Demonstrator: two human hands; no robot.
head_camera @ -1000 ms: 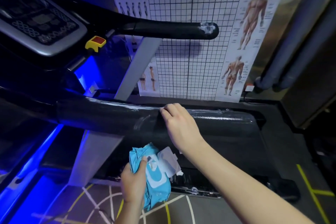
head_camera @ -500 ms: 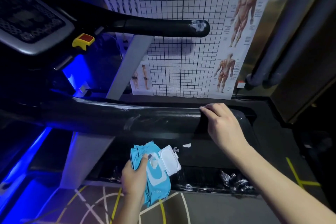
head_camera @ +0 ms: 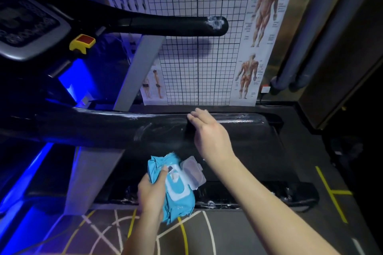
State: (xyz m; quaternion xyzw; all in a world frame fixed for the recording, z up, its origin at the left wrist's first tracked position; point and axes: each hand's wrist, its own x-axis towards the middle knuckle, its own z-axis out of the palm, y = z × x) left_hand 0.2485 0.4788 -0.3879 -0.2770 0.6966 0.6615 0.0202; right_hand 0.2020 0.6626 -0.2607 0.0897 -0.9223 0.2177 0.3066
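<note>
I stand at a black treadmill. My right hand [head_camera: 209, 136] lies over its near handrail [head_camera: 103, 128], fingers laid fairly straight across the top. A dark strip, perhaps a cloth, shows under the fingertips; the thumb is hidden. Wet streaks shine on the rail to the left of that hand. Lower down, my left hand [head_camera: 151, 192] grips a blue pack of wet wipes [head_camera: 178, 198], whose clear flip lid [head_camera: 193, 172] stands open.
The far handrail [head_camera: 165, 25] runs across above, with the console [head_camera: 27, 20] and a yellow-and-red safety key [head_camera: 83, 42] at left. A grid and anatomy poster [head_camera: 196, 58] covers the wall behind. Grey pipes [head_camera: 300, 47] stand at right. The treadmill belt [head_camera: 259, 161] lies below.
My right hand slid right along the near handrail toward its end, then came back left to about the middle. My left hand kept hold of the wipes pack.
</note>
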